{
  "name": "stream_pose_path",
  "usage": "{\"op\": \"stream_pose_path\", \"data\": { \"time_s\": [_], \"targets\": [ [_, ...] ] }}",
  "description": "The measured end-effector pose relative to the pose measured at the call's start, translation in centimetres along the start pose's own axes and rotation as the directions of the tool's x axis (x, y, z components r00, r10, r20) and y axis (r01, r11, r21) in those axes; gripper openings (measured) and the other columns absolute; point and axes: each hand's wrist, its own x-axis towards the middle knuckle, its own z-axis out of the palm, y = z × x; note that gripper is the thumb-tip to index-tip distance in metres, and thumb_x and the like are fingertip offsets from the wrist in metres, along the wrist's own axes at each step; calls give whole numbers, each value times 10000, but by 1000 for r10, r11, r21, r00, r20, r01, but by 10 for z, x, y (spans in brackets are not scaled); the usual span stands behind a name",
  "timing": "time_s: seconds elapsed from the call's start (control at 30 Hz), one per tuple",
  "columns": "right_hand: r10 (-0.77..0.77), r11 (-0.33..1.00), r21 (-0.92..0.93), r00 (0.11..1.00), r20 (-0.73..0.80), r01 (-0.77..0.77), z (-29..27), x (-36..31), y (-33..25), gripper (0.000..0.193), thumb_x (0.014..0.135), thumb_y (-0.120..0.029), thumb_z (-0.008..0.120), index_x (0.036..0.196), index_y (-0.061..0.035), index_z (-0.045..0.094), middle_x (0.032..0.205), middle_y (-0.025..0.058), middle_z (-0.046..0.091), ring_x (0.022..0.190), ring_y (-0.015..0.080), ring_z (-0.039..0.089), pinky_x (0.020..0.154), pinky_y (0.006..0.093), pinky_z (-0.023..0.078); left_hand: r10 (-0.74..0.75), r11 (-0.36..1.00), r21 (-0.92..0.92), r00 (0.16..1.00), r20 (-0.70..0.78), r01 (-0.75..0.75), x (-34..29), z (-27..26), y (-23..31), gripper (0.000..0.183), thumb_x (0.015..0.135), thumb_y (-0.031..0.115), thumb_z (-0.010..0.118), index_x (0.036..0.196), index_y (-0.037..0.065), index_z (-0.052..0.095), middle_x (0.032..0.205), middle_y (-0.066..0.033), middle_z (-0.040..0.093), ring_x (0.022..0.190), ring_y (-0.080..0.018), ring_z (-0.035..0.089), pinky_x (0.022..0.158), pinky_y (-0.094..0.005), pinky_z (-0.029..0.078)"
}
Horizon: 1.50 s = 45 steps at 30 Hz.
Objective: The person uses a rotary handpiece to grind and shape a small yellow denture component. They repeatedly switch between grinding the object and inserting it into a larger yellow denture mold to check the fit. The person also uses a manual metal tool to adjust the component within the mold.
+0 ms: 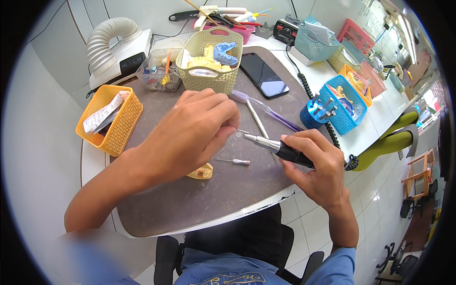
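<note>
- White table point(251, 209) with a brown mat point(156, 209). Clock centre = nose of the power tool point(280, 147), 12 = far side.
- Right hand point(316, 166) at 4 o'clock, fingers wrapped round the tool's black body, thumb opposing. Nose faces the left fingertips, probably to keep both ends in sight.
- Left hand point(204, 123) at 10: thumb and finger pinch 1 thin metal pin point(242, 131), held above the mat.
- Screwdriver point(241, 162) at 6, plaster model point(204, 172) at 8: likely parked for quick reach.
- Blue stand point(311, 116) at 2, pins upright, presumably easy to grab.
- Green basket point(209, 78) at 11, phone point(264, 76) at 1: far side, seemingly leaves the middle free.
- Hidden: most of the pin, inside the left fingers. Can't tell if it touches the nose. Right hand covers the tool's rear; coiled cord point(304, 80) partly behind the stand. Left sleeve point(88, 259) blurred.
</note>
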Motion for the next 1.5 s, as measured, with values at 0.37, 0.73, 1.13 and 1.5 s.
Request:
{"op": "stream_pose_path", "data": {
  "time_s": [0.37, 0.73, 1.13, 1.5],
  "targets": [
    [-12, 1000, 0, 999, -30, 12, -2, -2, 0, 368, 727, -22, 809, 1088, -33, 737, 943, 86, 705, 749, 217, 723, 641, 321, 574, -15, 1000, -20, 999, -35, 14, -5, -1, 3, 154, 847, -8, 709, 929, 51, 593, 856, -80, 598, 859, -269, 596, 820, -390, 433],
    [-54, 998, 30, 998, -20, 54, 1, -5, -3, 388, 695, -27, 825, 1073, -38, 740, 944, 78, 705, 731, 210, 717, 622, 321, 570, -121, 971, -222, 980, -156, 85, -18, 5, 23, 233, 816, 26, 811, 1017, 29, 692, 963, -102, 729, 893, -237, 707, 783, -338, 543],
    [-122, 992, 37, 992, -7, 122, -7, -5, -16, 406, 680, -20, 824, 1077, -53, 747, 952, 69, 713, 735, 198, 724, 629, 309, 577, -413, 817, -445, 911, -7, 367, -41, 0, 44, 136, 851, -16, 789, 962, -14, 711, 951, -113, 764, 854, -133, 722, 773, -265, 560],
    [-56, 997, 54, 991, 118, 50, -29, 8, -39, 373, 701, -53, 818, 1067, -49, 746, 923, 73, 721, 758, 207, 738, 652, 308, 577, -454, -153, -883, 762, 462, 444, -73, 56, 130, 519, 1035, 37, 550, 1492, 50, 304, 1337, -206, 554, 1146, -242, 657, 950, -365, 587]
  ]
}}
